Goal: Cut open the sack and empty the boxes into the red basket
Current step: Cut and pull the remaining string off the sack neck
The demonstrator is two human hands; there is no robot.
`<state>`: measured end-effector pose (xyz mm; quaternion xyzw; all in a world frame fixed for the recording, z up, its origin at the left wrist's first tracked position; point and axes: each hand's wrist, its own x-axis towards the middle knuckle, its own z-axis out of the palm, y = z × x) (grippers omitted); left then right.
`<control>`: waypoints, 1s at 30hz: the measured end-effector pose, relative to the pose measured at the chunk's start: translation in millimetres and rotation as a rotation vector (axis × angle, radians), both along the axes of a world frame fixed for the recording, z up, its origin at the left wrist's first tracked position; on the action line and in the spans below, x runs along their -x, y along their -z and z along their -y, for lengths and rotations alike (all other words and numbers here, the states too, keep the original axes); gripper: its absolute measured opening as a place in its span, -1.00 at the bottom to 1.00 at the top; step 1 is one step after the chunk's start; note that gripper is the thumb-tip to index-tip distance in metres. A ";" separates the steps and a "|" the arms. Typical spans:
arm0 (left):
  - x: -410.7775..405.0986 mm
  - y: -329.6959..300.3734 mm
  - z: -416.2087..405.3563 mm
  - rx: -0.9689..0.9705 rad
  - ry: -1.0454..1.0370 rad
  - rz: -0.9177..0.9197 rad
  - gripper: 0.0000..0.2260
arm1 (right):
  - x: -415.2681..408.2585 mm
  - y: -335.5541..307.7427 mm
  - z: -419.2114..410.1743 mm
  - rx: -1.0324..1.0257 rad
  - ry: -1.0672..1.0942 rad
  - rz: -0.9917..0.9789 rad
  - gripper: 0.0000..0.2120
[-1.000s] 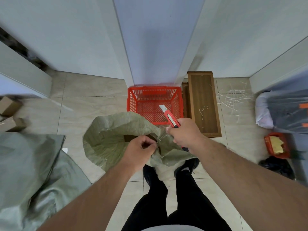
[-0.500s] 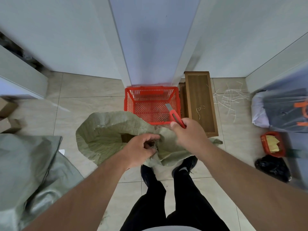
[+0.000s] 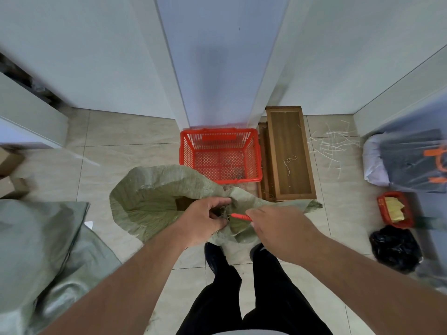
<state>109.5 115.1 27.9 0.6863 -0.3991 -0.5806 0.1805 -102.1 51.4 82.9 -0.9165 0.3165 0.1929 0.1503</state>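
Observation:
A pale green woven sack (image 3: 154, 201) stands on the tiled floor in front of my feet. My left hand (image 3: 205, 218) pinches the gathered fabric at its mouth. My right hand (image 3: 278, 226) holds a red utility knife (image 3: 239, 216), which lies nearly level with its tip pointing left at the pinched fabric. A brown box corner (image 3: 182, 203) shows in a gap in the sack. The red basket (image 3: 256, 155) sits just beyond the sack against a white pillar, holding only a few loose threads.
A low wooden stool (image 3: 290, 153) stands right of the basket. Other green sacks (image 3: 36, 250) pile up at left, cardboard boxes (image 3: 9, 160) beyond them. At right are a grey bag (image 3: 411, 160), a small red tub (image 3: 394, 209), a black bag (image 3: 394, 247) and cut strings (image 3: 331, 143).
My right hand has dropped from over the basket and turned the knife from pointing up to pointing left at the sack mouth. My left hand has kept its hold on the fabric.

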 end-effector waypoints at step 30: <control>-24.0 -7.9 -1.1 -0.002 0.047 0.104 -0.39 | 7.2 -32.9 -4.7 -0.103 0.341 -0.071 -0.87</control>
